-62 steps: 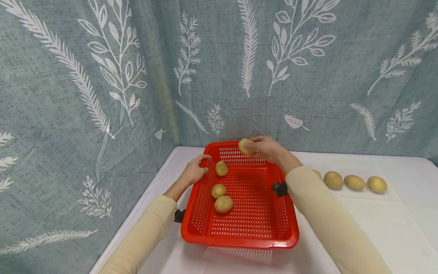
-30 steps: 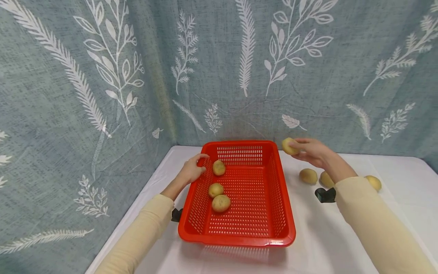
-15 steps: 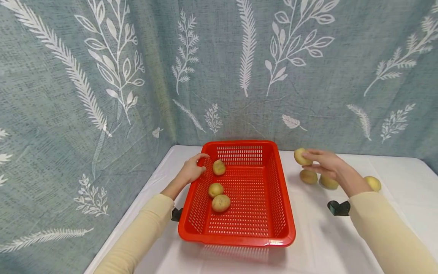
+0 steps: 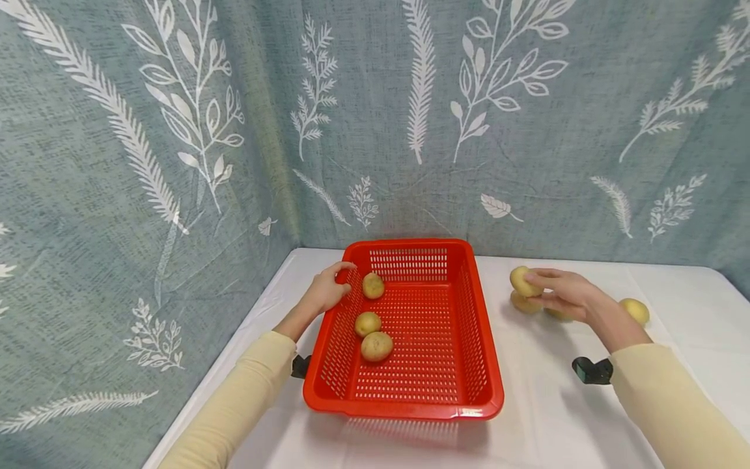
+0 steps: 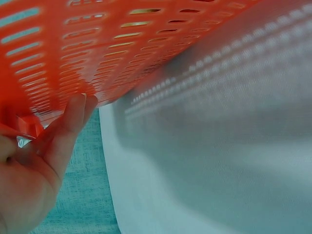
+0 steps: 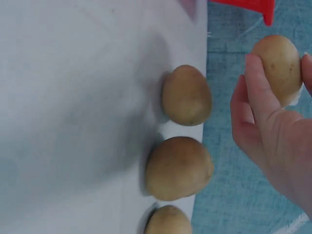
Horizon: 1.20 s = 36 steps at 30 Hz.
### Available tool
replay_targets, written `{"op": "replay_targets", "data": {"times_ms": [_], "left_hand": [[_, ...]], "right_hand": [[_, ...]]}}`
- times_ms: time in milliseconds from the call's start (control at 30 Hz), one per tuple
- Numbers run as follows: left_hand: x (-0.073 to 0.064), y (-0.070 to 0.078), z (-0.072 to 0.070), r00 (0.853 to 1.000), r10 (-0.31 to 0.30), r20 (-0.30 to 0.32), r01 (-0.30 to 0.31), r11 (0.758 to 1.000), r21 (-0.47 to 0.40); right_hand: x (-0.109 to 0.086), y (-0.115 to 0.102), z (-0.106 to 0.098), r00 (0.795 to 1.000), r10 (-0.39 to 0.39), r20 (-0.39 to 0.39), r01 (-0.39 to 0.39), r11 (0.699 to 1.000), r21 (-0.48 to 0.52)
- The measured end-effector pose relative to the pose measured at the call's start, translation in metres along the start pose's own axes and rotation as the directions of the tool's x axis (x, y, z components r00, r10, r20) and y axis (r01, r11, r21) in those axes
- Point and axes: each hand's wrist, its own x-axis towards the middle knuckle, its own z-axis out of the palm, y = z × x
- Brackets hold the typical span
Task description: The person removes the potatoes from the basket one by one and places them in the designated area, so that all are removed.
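My left hand (image 4: 329, 290) grips the left rim of a red plastic basket (image 4: 491, 365); in the left wrist view its fingers (image 5: 73, 114) lie against the slotted outer wall. Three potatoes lie inside along the basket's left side: one at the back (image 4: 373, 286), then a smaller potato (image 4: 368, 324) close to a larger potato (image 4: 377, 346). To the right of the basket, my right hand (image 4: 567, 291) pinches a potato (image 6: 278, 66) between thumb and fingers. It is held above a row of potatoes, over the nearest one (image 4: 523, 302).
The row on the white tablecloth (image 4: 545, 417) includes a middle potato (image 6: 179, 168) and a right-end potato (image 4: 635, 312); my right hand and forearm partly hide the row. A blue-green leaf-patterned curtain (image 4: 363, 117) hangs behind and at the left.
My right hand has carried its potato from above the basket's back right corner rightward, then down toward the row. My left hand stays on the rim, and the potatoes in the basket have not moved.
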Motion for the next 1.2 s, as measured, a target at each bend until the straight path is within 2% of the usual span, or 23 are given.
{"op": "replay_targets", "data": {"times_ms": [200,300,433,533,767,933,1200], "left_hand": [[0.001,-0.001,0.0,1.0,-0.001,0.003,0.001,1.0,-0.003],[0.001,0.0,-0.001,1.0,0.002,-0.002,-0.002,1.0,-0.001],[0.0,0.002,-0.001,1.0,0.005,-0.003,-0.005,1.0,0.011],[0.0,0.002,-0.001,1.0,0.002,-0.002,-0.002,1.0,0.02],[-0.001,0.0,0.0,1.0,-0.005,-0.003,0.005,1.0,0.005],[-0.001,-0.003,0.0,1.0,-0.005,-0.002,0.005,1.0,0.001],[0.002,-0.003,0.001,1.0,0.002,0.006,-0.002,1.0,0.0]], "right_hand": [[-0.004,0.013,-0.01,0.998,-0.002,0.062,0.006,0.997,-0.071],[-0.008,0.018,-0.011,0.998,0.027,0.057,-0.02,0.993,-0.113],[-0.013,0.025,-0.01,0.997,0.062,0.046,-0.056,0.992,-0.11],[-0.015,0.03,-0.009,0.997,0.065,0.051,-0.057,0.989,-0.136],[-0.015,0.037,-0.005,0.996,0.062,0.062,-0.044,0.964,-0.264],[-0.015,0.042,-0.001,0.997,0.057,0.049,-0.037,0.94,-0.339],[-0.019,0.046,0.005,0.998,0.059,-0.01,-0.058,0.92,-0.387]]}}
